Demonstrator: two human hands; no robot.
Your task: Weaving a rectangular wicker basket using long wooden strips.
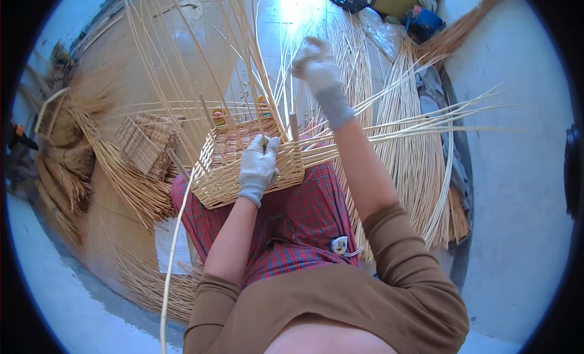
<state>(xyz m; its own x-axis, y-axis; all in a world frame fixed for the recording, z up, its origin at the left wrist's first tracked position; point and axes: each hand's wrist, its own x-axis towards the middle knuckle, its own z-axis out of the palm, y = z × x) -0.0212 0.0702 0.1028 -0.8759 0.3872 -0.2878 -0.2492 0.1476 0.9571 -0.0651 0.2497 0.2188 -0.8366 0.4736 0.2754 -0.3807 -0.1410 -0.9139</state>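
A half-woven wicker basket, rectangular with pale sides, rests on my lap, tilted so its woven inside shows. Thick wooden posts stand at its corners, and long thin upright rods rise from it. My left hand, in a pale glove, is closed over the near wall's upper edge, beside an upright rod. My gloved right hand is raised beyond the basket's right end; motion smears its fingers, so any hold is unclear. Loose pale rods stick out rightward from the basket. One long rod hangs down past its left corner.
Large bundles of pale rods lie on the floor at right. Woven panels and brownish bundles lie at left. A white tape measure rests by my right thigh. Bags and a blue container sit at the far right near the wall.
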